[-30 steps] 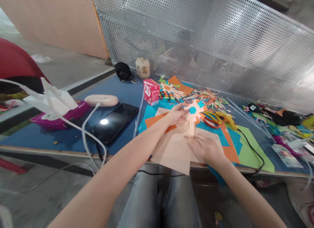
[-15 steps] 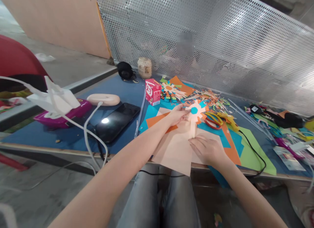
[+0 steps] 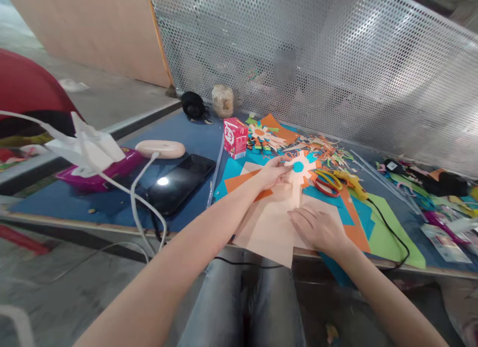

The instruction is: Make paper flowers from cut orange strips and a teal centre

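Observation:
A paper flower point(image 3: 298, 169) with peach and orange petals and a blue centre stands on a peach strip stem over the table. My left hand point(image 3: 272, 173) pinches its left petals. My right hand point(image 3: 317, 227) lies flat, fingers spread, on the peach paper sheets point(image 3: 267, 227) just below the stem's foot. Orange, blue and green sheets point(image 3: 377, 227) lie under and beside the peach ones.
Scissors point(image 3: 324, 181) and a yellow glue gun point(image 3: 351, 181) with a black cord lie right of the flower. A red carton point(image 3: 235, 137), a finished paper flower point(image 3: 263, 136), scraps, a phone point(image 3: 179, 182), white charger cables and a perforated metal screen point(image 3: 317, 63) surround the area.
The hands and the flower have stayed in nearly the same pose; only the camera has shifted slightly, moving the scene a little to the right.

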`<state>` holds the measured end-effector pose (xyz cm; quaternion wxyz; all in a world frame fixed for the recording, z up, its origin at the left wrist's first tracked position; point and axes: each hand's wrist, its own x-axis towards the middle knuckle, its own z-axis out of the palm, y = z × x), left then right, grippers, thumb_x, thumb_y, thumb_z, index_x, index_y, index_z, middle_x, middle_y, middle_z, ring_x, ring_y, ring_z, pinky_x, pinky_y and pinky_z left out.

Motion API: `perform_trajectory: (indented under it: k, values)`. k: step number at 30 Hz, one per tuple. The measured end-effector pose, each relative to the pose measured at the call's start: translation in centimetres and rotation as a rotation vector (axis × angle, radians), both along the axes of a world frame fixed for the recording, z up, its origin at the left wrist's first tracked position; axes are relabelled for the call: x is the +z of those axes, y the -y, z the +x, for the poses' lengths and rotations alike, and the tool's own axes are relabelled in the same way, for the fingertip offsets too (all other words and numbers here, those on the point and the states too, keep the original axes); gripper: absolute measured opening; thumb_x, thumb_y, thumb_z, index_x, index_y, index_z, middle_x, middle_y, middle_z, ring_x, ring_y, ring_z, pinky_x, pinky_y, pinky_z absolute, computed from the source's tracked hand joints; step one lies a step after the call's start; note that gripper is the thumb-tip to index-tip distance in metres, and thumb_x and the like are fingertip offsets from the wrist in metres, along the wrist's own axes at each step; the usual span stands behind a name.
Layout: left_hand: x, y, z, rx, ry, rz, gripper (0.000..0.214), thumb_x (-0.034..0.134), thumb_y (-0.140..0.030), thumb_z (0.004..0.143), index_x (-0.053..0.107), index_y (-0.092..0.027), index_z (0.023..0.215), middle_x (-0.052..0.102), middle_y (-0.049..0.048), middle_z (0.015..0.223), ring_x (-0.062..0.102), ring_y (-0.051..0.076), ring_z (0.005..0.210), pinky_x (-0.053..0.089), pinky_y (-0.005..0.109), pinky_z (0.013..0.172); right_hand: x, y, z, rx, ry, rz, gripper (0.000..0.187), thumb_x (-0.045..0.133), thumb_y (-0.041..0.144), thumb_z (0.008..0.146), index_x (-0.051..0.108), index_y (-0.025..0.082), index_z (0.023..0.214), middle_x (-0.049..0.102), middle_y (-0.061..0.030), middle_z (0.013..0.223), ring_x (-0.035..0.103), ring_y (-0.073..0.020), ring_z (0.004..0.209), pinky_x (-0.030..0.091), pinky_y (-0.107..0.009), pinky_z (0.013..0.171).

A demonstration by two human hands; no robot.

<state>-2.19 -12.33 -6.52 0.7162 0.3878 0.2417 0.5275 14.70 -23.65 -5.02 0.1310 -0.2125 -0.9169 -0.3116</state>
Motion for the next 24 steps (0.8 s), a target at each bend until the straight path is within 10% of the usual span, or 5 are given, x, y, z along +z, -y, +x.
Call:
perform_trajectory:
  k: [24]
  values:
    - [0.0, -0.2, 0.1, 0.0, 0.004, -0.01, 0.026, 0.064, -0.008, 0.07, 0.047, -0.015, 0.089, 0.061, -0.0015, 0.067, 0.059, 0.01, 0.05, 0.052, 0.024, 0.045, 1.0, 1.2, 1.9, -0.056, -0.236, -0.35, 0.026, 0.043, 0.013, 0.084, 0.057, 0.015, 0.105, 0.069, -0.0073, 0.095, 0.063, -0.0159, 0.091, 0.053, -0.028, 0.077]
